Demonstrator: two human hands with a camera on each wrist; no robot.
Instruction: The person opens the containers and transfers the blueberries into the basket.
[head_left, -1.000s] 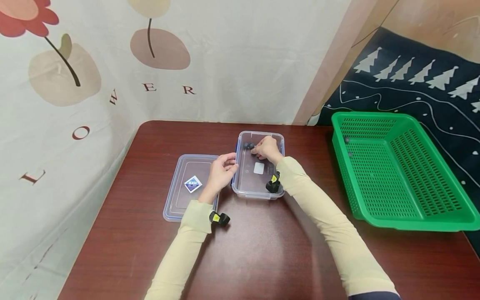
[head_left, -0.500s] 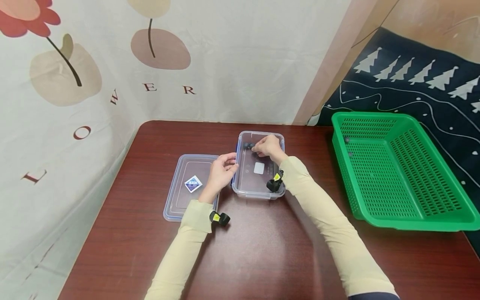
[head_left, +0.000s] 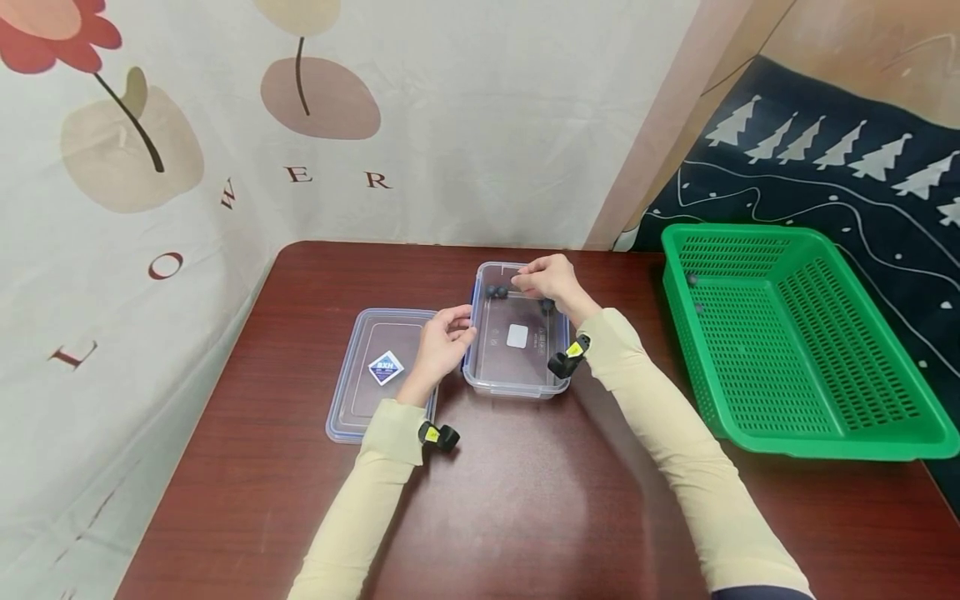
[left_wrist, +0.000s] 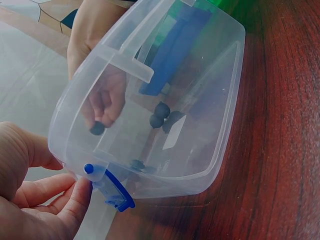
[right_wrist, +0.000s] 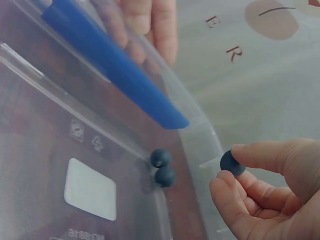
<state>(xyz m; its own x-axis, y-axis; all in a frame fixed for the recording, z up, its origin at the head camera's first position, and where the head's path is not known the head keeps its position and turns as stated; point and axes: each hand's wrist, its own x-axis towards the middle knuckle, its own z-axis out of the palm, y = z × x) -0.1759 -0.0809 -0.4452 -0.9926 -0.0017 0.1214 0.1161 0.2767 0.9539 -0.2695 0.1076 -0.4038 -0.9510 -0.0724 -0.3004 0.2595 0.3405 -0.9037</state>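
1. Since the earlier frames, the right hand [head_left: 550,277] has been raised and drawn toward the far right corner of the clear box [head_left: 517,367]; the left hand [head_left: 442,343] has been kept in place.
2. By that shift, dark balls [head_left: 547,306] near the box's right wall, earlier covered by the hand, have been brought into sight.
3. One dark blue ball [right_wrist: 232,164] is pinched between the right thumb and finger, touched by both tips and held above the box floor, near the far rim.
4. A touching pair of balls [head_left: 502,292] is left on the floor by the far left corner, just below the right fingertips.
5. The left hand's relaxed fingers are rested against the box's left side, beside a blue latch [left_wrist: 120,192].
6. The lid [head_left: 360,400] is laid flat on the table, partly covered by the left hand.
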